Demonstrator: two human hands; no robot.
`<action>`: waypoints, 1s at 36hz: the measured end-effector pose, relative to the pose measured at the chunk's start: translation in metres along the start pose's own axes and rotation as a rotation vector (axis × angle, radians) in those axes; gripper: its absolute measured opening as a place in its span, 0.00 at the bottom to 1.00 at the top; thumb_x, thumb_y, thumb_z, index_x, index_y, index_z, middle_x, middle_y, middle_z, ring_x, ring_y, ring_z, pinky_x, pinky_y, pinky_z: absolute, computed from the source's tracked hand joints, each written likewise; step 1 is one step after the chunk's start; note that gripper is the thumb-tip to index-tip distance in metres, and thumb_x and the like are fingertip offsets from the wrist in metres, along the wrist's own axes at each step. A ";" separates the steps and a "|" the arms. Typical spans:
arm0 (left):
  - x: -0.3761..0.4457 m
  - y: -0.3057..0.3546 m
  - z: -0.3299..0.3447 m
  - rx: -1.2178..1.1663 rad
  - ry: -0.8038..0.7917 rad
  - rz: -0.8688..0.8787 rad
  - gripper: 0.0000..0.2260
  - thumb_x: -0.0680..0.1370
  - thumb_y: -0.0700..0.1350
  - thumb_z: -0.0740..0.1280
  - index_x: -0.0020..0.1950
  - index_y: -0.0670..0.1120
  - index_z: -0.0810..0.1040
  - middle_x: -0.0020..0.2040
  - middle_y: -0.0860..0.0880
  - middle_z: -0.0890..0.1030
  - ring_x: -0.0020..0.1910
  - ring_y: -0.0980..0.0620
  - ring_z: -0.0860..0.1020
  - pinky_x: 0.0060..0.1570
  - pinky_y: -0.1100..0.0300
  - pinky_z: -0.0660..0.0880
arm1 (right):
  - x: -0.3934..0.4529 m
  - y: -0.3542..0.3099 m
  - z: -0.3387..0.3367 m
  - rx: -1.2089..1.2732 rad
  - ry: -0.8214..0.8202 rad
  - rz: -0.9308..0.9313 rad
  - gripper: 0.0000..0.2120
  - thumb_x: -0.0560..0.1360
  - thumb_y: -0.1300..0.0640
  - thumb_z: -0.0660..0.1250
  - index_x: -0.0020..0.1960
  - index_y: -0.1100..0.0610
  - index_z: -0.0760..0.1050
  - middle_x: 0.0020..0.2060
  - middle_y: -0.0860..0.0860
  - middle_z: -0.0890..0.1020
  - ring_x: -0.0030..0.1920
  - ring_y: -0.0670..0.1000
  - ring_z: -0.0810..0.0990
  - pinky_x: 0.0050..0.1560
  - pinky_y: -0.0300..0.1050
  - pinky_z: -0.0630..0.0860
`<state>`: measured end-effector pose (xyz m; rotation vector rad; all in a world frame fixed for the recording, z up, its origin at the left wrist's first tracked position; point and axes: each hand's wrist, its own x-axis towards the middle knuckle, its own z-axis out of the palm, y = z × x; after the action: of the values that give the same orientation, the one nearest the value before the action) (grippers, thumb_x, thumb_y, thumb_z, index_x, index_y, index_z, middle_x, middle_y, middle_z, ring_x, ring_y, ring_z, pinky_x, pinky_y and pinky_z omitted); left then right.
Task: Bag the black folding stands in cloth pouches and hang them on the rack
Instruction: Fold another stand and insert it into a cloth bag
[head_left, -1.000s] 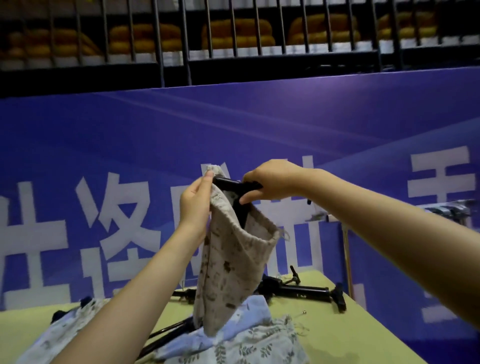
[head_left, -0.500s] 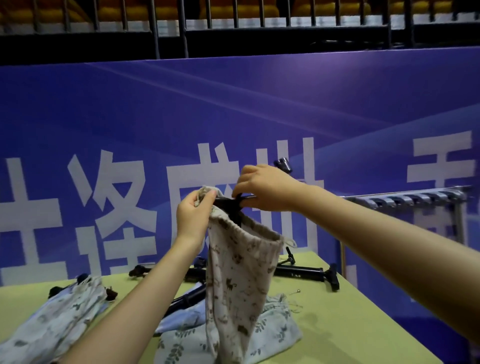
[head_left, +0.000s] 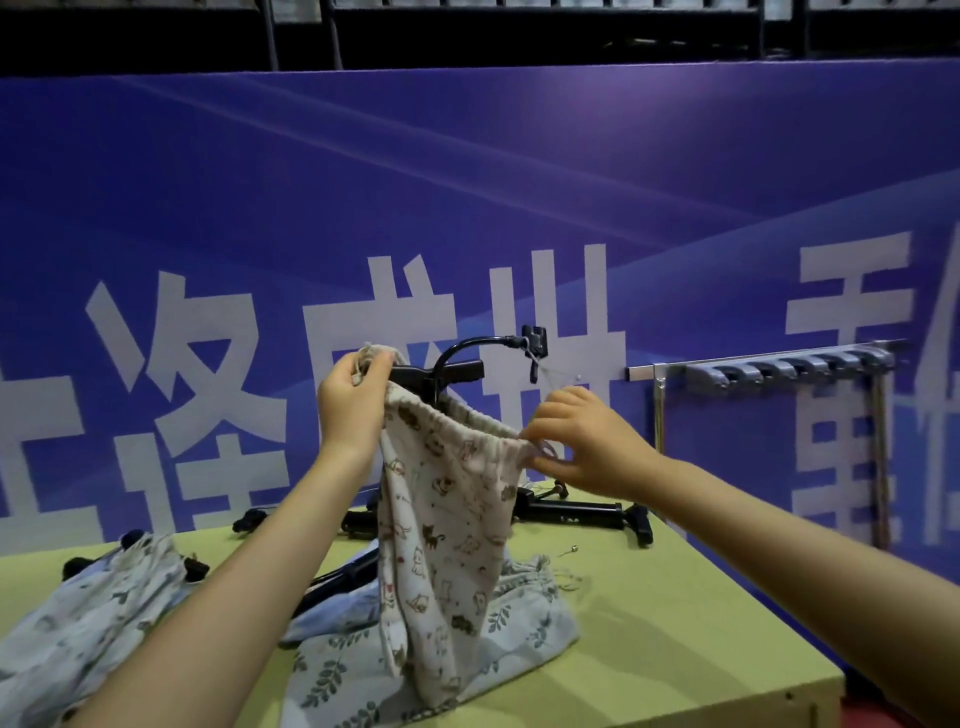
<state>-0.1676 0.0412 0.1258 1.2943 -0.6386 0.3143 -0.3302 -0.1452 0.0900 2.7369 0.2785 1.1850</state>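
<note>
The black stand (head_left: 457, 371) sits mostly inside the cat-print pouch (head_left: 447, 525) at the centre of the frame, with its top and curved arm above the mouth. The left hand (head_left: 353, 405) pinches the rim; the right hand (head_left: 582, 441) pinches the drawstring side. I judge the cord is not yet pulled closed. More stands (head_left: 571, 512) and leaf-print pouches (head_left: 431, 654) lie on the green table (head_left: 701, 649). The rack (head_left: 779, 366), at middle right, is beyond the table edge, with open air between.

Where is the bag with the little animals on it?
In the head view's middle, the animal-print pouch hangs above the green table, its mouth held between the left hand and right hand.
</note>
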 end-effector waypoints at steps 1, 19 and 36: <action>0.000 0.000 0.001 0.004 -0.005 0.008 0.11 0.77 0.51 0.67 0.47 0.44 0.80 0.39 0.47 0.79 0.39 0.51 0.77 0.40 0.55 0.74 | 0.002 0.000 -0.002 0.011 0.005 0.009 0.14 0.75 0.45 0.64 0.48 0.53 0.82 0.37 0.45 0.80 0.39 0.47 0.75 0.48 0.40 0.68; 0.009 -0.011 -0.024 0.088 0.027 0.107 0.06 0.77 0.51 0.67 0.41 0.53 0.77 0.39 0.51 0.79 0.40 0.53 0.77 0.40 0.54 0.75 | 0.010 0.014 -0.013 0.205 -0.025 0.354 0.10 0.75 0.52 0.69 0.53 0.57 0.82 0.41 0.46 0.83 0.39 0.44 0.79 0.44 0.33 0.76; 0.006 -0.017 -0.022 -0.070 0.041 0.038 0.06 0.78 0.51 0.66 0.42 0.53 0.75 0.41 0.52 0.78 0.40 0.55 0.76 0.40 0.59 0.75 | -0.001 0.010 0.007 1.073 -0.097 0.682 0.04 0.79 0.60 0.65 0.47 0.60 0.76 0.36 0.51 0.78 0.37 0.48 0.77 0.47 0.42 0.78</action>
<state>-0.1472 0.0570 0.1132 1.2067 -0.6348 0.3463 -0.3247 -0.1552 0.0866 4.0427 -0.1054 1.2511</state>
